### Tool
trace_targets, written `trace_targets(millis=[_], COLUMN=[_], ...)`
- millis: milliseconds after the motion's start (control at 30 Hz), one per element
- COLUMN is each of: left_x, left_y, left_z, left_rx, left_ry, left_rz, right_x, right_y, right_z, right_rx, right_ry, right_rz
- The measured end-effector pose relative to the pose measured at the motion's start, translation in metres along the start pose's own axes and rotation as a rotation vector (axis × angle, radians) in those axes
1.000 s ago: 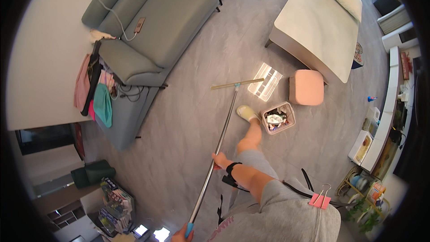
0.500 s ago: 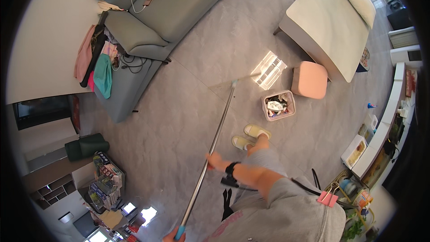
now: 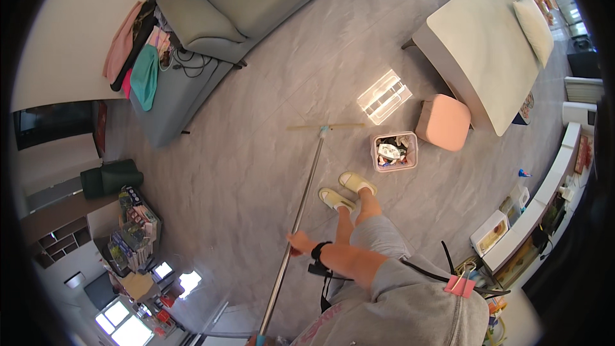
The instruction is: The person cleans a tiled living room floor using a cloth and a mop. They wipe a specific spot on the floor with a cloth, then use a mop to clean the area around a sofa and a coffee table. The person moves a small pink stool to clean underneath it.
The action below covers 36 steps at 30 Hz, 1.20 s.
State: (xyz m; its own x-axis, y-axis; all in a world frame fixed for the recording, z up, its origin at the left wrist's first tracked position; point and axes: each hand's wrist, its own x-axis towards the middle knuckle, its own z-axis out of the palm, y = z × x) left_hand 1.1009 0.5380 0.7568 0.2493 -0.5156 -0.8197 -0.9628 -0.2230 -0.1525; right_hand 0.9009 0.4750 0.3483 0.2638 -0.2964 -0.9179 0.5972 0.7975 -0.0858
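My right hand [image 3: 300, 243], with a black band at the wrist, is closed around the metal pole of a floor squeegee [image 3: 307, 184]. The pole slants from the lower edge up to a long, thin, pale yellow head [image 3: 343, 126] lying on the grey floor. At the lower edge my left hand [image 3: 251, 341] is mostly cut off, gripping the pole's blue-green end. Right of the squeegee head stands a pinkish bin [image 3: 394, 168] with mixed rubbish inside. My feet are in pale yellow slippers [image 3: 349, 191], below the head and left of the bin.
Beside the bin is a pink stool [image 3: 444, 122], near a pale-topped bed or couch [image 3: 474, 45]. A patch of sunlight [image 3: 385, 96] falls on the floor. Upper left, a grey-green sofa [image 3: 269, 0] carries clothes and cables. Stacked boxes [image 3: 134, 230] stand lower left.
The squeegee head has shifted slightly left and down, and its bar now lies level across the picture. Both hands stay on the pole; the slippers have moved a little left. The view has turned slightly.
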Motion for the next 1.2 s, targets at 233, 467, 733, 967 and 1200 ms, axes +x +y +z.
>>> trace_targets(millis=[233, 467, 733, 967, 1200], left_x=[-0.05, 0.037, 0.056, 0.017, -0.053], left_y=[-0.032, -0.028, -0.02, -0.219, -0.326], left_z=[0.016, 0.084, 0.096, 0.152, 0.185], left_rx=[0.011, -0.087, -0.281, -0.168, -0.162], left_ry=[0.085, 0.297, 0.143, 0.031, 0.31], left_rz=[0.0, 0.4, 0.309, 0.21, 0.36], right_x=[-0.024, 0.053, 0.065, 0.045, 0.007], right_y=[0.052, -0.011, 0.001, 0.203, 0.357], right_z=[0.024, 0.0, 0.003, 0.061, 0.094], right_rx=[-0.081, -0.27, -0.274, -0.306, -0.262], right_ry=[-0.213, 0.166, 0.126, 0.061, -0.083], right_rz=[0.026, -0.307, -0.112, 0.061, 0.071])
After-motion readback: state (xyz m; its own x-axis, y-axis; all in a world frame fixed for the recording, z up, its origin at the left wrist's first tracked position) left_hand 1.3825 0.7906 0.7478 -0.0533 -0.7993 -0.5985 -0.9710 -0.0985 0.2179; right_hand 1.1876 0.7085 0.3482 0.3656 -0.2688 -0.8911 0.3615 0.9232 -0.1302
